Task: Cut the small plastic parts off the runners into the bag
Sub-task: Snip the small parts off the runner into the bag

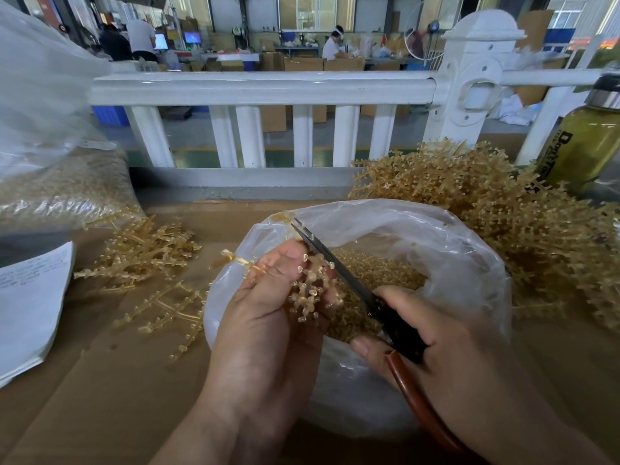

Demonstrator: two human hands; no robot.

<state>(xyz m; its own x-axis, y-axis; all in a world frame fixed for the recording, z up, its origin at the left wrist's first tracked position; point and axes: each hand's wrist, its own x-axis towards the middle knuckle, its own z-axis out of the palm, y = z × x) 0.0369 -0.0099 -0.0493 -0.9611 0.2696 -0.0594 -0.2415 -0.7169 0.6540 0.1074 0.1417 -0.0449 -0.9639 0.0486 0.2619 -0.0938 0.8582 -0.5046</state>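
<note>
Scanning from the left, a clear sack [67,189] of loose parts sat at the far edge, with paper sheets [30,297] below it. Next came a scatter of runners [144,256] on the cardboard; they looked mostly trimmed, but it was hard to be sure. The left hand [268,313] gripped a runner cluster [312,283], fingers curled round its stem and thumb pressed on top, over the left rim of the open bag [469,263]. The scissors [335,263] lay against the cluster's right side, blades nearly together. Cut parts [375,276] covered the bag's bottom. The right hand [436,337] held the scissor handles, fingers wrapped round them. A big heap of untrimmed runners [503,213] sat right of the bag, a bottle [583,142] behind it. Judged: task well under way, with plenty left, since the held cluster carried many parts and the heap was large.
</note>
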